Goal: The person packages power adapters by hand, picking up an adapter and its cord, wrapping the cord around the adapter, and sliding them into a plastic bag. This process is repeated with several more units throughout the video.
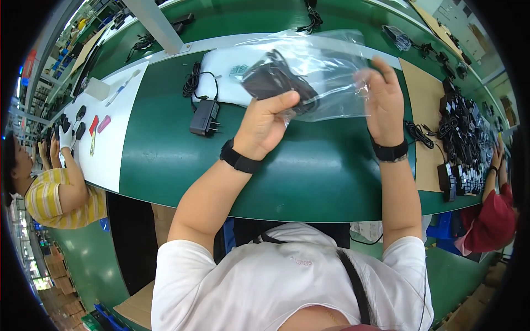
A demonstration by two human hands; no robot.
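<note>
My left hand [265, 124] is closed on the lower edge of a clear plastic bag [342, 66], with the thumb lying across it. Inside the bag, at its left end, is a black power adapter [268, 77] with its coiled cable, slightly blurred. At the bag's right end is my right hand [385, 102], thumb and fingertips at the film's edge and one finger raised; the hold looks like a light pinch. Left of the bag, a second black power adapter [205, 117] lies on the green table, prongs to the right, its bundled cable above it.
White packing bags [207, 83] lie behind my left hand. A cardboard sheet [422, 99] on the right borders a heap of black adapters [466, 138]. One co-worker [55, 187] is at the left by a white sheet [118, 127], another [491, 220] at the right.
</note>
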